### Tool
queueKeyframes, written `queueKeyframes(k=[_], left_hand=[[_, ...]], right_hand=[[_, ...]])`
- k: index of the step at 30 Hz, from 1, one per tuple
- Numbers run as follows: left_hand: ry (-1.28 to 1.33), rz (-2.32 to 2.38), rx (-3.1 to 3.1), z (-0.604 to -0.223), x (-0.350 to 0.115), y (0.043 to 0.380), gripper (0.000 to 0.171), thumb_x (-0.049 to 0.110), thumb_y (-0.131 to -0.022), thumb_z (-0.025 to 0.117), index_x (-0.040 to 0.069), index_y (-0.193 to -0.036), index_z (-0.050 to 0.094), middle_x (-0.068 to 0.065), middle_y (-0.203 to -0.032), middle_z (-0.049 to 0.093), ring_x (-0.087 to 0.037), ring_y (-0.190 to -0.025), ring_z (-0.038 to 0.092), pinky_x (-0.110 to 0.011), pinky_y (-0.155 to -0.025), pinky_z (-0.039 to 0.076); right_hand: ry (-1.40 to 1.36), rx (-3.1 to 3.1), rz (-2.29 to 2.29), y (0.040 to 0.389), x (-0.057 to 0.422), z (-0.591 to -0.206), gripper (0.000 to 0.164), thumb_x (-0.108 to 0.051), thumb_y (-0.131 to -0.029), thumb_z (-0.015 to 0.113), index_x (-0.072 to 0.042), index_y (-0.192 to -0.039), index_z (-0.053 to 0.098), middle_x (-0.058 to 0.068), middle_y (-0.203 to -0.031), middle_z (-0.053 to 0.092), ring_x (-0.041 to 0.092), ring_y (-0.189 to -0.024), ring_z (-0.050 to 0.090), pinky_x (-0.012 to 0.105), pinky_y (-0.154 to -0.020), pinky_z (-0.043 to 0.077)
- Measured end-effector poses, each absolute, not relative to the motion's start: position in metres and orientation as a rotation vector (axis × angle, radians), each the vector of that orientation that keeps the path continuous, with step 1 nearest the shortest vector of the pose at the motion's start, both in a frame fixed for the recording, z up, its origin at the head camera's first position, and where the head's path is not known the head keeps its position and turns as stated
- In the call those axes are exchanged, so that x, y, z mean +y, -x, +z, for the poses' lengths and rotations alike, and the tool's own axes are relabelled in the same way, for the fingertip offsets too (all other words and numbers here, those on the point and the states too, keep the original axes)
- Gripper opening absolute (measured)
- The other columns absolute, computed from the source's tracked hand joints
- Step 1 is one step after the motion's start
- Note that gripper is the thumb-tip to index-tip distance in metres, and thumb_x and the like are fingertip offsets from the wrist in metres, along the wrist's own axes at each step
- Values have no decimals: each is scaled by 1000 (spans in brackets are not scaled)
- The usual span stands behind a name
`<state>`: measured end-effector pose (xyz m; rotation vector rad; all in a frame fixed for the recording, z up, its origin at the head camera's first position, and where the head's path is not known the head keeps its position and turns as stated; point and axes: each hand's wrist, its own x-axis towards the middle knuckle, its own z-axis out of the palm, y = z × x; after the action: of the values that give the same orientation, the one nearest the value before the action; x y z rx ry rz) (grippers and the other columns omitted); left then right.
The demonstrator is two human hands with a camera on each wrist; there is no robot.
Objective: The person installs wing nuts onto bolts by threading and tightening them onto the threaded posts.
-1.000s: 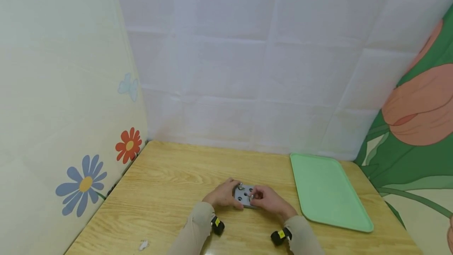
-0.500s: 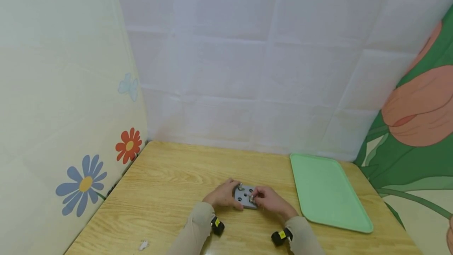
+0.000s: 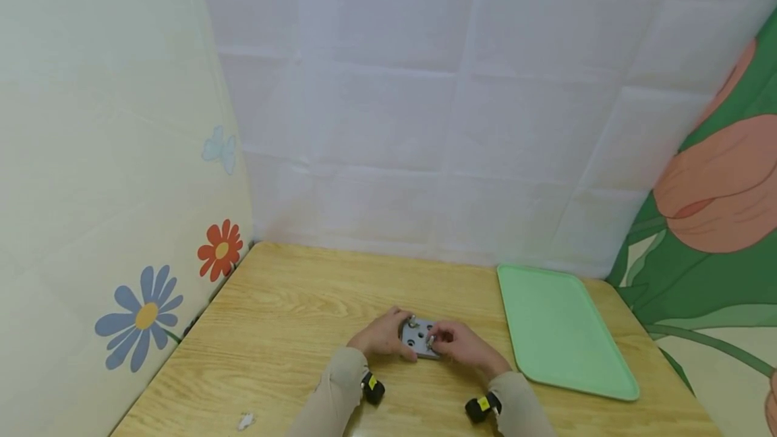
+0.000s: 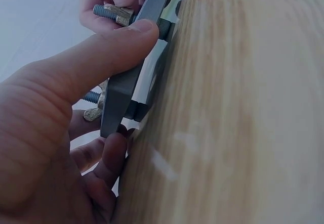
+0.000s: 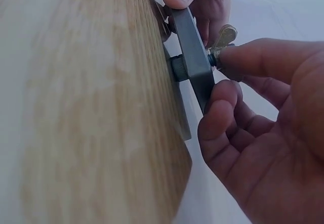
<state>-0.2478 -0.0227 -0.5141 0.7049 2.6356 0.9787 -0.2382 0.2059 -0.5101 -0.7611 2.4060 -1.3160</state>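
A grey metal plate (image 3: 419, 346) with several holes stands slightly above the wooden table, bolts passing through two opposite corners. My left hand (image 3: 382, 334) grips the plate's left side, thumb along the near edge and fingers behind it. At the near right corner, my right hand (image 3: 466, 346) pinches a brass-coloured wing nut (image 5: 226, 34) on its bolt between thumb and fingers. The knurled bolt head (image 5: 178, 68) shows under the plate. On the far left corner sits a second wing nut (image 4: 93, 114), on a threaded bolt (image 4: 90, 97) beside my left hand.
A light green tray (image 3: 564, 329) lies to the right on the wooden table (image 3: 315, 288). A small whitish scrap or mark (image 3: 245, 420) is near the front left. White cloth (image 3: 376, 120) hangs behind, with flower-printed sheets at both sides.
My right fingers shift slightly around the wing nut at the near right corner. My left hand and the plate stay almost in place.
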Motion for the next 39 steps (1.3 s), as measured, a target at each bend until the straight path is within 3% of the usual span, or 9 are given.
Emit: queueKeyframes(k=[9,15,19,24,32,39], left_hand=[[-717,979,2631,-515,-23,248,86,42,-69,83,11,-139,45,-1,-124,46,-12,-102,48,-31,-89,41],[-716,997,2625,-513,-23,248,85,40,-68,84,11,-138,46,-1,-124,46,-12,-100,48,-30,-88,41],[-715,996,2625,-512,-23,248,85,39,-68,84,10,-138,46,-1,-122,47,-11,-98,48,-29,-86,40],[-713,990,2626,-513,-22,249,85,40,-68,83,10,-139,46,0,-121,47,-10,-95,47,-28,-85,40],[-716,981,2633,-515,-22,248,85,41,-68,83,11,-139,46,0,-120,47,-10,-94,47,-28,-83,41],[-719,982,2630,-516,-23,248,85,41,-68,83,11,-139,46,0,-120,47,-10,-93,47,-28,-82,41]], right_hand=[[770,2450,-1286,237,206,-511,6,-13,-89,65,-11,-94,64,-1,-78,55,11,-67,50,24,-56,42],[683,2461,-1290,237,204,-509,13,-17,-85,69,-9,-91,61,1,-80,55,14,-71,50,24,-58,41],[641,2413,-1340,237,205,-510,7,-10,-87,60,-6,-92,61,2,-82,57,15,-70,51,26,-58,43],[618,2366,-1406,231,202,-501,14,0,-92,46,0,-93,60,3,-77,55,15,-65,48,25,-55,41],[668,2388,-1391,231,204,-505,7,-1,-91,55,1,-96,59,3,-77,56,12,-62,49,24,-51,42],[748,2380,-1362,229,204,-498,20,-2,-89,61,0,-109,63,5,-79,54,11,-64,48,23,-54,42]])
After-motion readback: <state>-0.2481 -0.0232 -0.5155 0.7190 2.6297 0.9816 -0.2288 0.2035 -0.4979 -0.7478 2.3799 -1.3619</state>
